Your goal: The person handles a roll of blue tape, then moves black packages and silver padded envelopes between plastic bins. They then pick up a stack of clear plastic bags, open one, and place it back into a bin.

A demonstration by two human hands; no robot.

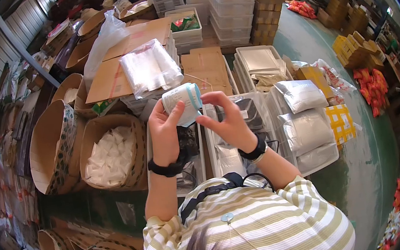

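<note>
My left hand is wrapped round a white and light-blue printed roll, with the thumb across its near side. The roll lies tilted, its blue-rimmed end facing right. My right hand is at that end, thumb and forefinger apart, the fingertips close to the blue edge. Both wrists wear black bands. Below the hands stand plastic bins; black packed items lie in the left one. In the bin to the right are dark items and silvery packets.
A cardboard box of small white packets stands at left. Clear plastic bags lie on cardboard ahead. Silver pouches fill a bin at right, beside a yellow-taped parcel. Stacked clear bins rise behind; green floor runs along the right.
</note>
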